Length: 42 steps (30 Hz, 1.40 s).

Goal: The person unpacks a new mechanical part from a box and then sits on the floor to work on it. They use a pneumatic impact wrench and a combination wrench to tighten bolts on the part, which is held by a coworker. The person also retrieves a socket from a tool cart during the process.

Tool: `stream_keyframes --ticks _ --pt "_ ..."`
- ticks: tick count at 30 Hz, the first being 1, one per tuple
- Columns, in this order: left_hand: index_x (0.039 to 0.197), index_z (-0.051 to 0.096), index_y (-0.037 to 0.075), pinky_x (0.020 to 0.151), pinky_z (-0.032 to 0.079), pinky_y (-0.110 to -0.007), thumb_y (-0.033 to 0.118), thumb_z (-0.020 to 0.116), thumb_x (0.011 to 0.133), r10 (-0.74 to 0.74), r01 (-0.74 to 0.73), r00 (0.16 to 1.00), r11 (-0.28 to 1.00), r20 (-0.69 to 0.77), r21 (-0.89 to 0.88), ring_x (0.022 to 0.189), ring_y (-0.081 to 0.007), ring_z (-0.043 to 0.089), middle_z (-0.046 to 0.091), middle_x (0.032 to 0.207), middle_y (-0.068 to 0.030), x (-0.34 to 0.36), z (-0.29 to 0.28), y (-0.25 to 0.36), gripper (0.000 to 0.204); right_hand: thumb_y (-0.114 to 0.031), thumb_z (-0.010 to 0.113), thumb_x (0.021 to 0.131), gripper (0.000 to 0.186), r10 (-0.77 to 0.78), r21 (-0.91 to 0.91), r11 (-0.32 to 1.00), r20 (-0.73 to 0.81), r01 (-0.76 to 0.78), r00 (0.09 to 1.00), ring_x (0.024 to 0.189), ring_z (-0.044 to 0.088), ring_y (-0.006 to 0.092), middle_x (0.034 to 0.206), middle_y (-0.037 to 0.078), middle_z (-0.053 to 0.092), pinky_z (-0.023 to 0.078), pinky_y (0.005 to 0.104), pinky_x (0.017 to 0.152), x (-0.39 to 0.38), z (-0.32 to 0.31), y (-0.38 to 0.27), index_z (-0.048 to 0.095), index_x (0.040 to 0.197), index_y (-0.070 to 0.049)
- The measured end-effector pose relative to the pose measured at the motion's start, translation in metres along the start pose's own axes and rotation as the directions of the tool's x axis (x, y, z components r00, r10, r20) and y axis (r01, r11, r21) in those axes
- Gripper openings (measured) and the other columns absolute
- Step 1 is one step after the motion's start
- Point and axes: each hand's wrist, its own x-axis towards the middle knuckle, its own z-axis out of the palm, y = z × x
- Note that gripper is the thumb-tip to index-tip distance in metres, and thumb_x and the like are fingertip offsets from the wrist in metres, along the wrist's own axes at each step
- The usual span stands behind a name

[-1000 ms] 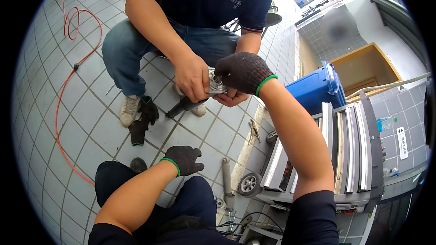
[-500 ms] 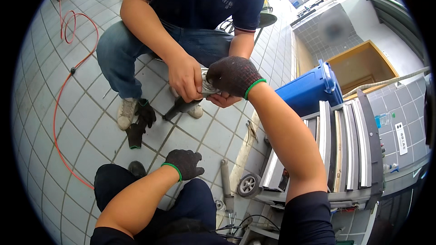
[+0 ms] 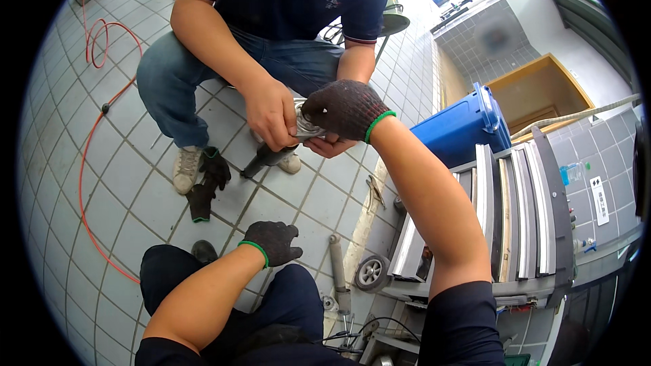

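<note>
My right hand [image 3: 346, 110], in a dark knit glove with a green cuff, reaches far forward. Its bent fingers grip a silver metal part [image 3: 299, 106] with a round, ringed middle; the fingertips are mostly hidden. A co-worker crouching opposite holds that part from both sides with a bare left hand [image 3: 330, 145] and a bare right hand [image 3: 271, 114]. Below the part a dark tube [image 3: 261, 159] slants down toward the floor. My left hand [image 3: 271, 242], gloved alike, hovers above my knees with nothing in it, its fingers loosely apart.
Dark gloves [image 3: 207, 186] lie by the co-worker's shoe. Pliers [image 3: 375, 191] and a shock absorber [image 3: 338, 268] lie on the tiled floor. At right stand a wheeled grey cart [image 3: 505, 291] and a blue bin [image 3: 454, 125]. A red hose [image 3: 85, 213] runs along the left.
The view has shifted slightly. My right hand stays on the metal part, its fingers turned a little across it. The left hand keeps its place.
</note>
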Motion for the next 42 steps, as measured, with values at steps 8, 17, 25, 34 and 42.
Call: stream_keyframes --ticks 8,17,25,34,42 --pt "0.139 0.067 0.016 0.104 0.055 -0.051 0.059 0.063 0.094 0.002 -0.002 1.000 1.000 -0.005 -0.013 0.122 -0.0365 0.070 0.072 0.135 -0.0182 0.004 0.000 -0.004 0.063 -0.006 0.067 0.092 0.017 0.343 0.145 -0.342 0.939 -0.928 0.020 0.104 0.068 0.0189 0.108 0.009 0.073 0.055 0.0313 0.094 0.038 -0.014 0.015 0.069 0.106 0.003" --pt "0.140 0.066 0.016 0.103 0.055 -0.051 0.060 0.063 0.095 0.017 -0.018 1.000 1.000 0.004 0.004 0.121 -0.0370 0.070 0.072 0.135 -0.0187 0.006 -0.001 -0.005 0.063 -0.005 0.067 0.094 0.017 -0.389 -0.425 -0.722 0.902 -0.545 -0.187 0.105 0.067 0.0148 0.108 0.007 0.072 0.054 0.0273 0.094 0.067 0.015 0.038 0.066 0.107 0.006" --pt "0.141 0.067 0.016 0.104 0.055 -0.051 0.059 0.063 0.095 0.017 -0.017 1.000 1.000 0.020 -0.003 0.122 -0.0364 0.070 0.071 0.136 -0.0185 0.008 -0.005 -0.004 0.063 -0.008 0.066 0.097 0.020 -0.313 -0.298 -0.783 0.947 -0.546 -0.068 0.106 0.069 0.0113 0.109 0.008 0.073 0.054 0.0222 0.091 0.057 0.020 0.052 0.066 0.109 0.008" --pt "0.141 0.066 0.017 0.105 0.055 -0.051 0.060 0.063 0.094 0.018 -0.018 0.999 1.000 0.034 0.004 0.124 -0.0359 0.069 0.071 0.137 -0.0180 0.010 -0.005 -0.005 0.064 -0.010 0.067 0.097 0.020 -0.408 -0.378 -0.762 0.911 -0.525 -0.063 0.106 0.068 0.0114 0.111 0.007 0.073 0.054 0.0231 0.091 0.063 0.035 0.071 0.067 0.110 0.006" --pt "0.142 0.066 0.017 0.105 0.055 -0.050 0.060 0.063 0.094 0.030 -0.031 0.998 0.999 0.047 0.012 0.124 -0.0353 0.069 0.071 0.137 -0.0176 0.015 -0.004 -0.001 0.065 -0.010 0.069 0.095 0.020 -0.514 -0.465 -0.731 0.857 -0.499 -0.046 0.105 0.068 0.0130 0.112 0.007 0.072 0.054 0.0262 0.090 0.062 0.035 0.091 0.068 0.111 0.002"
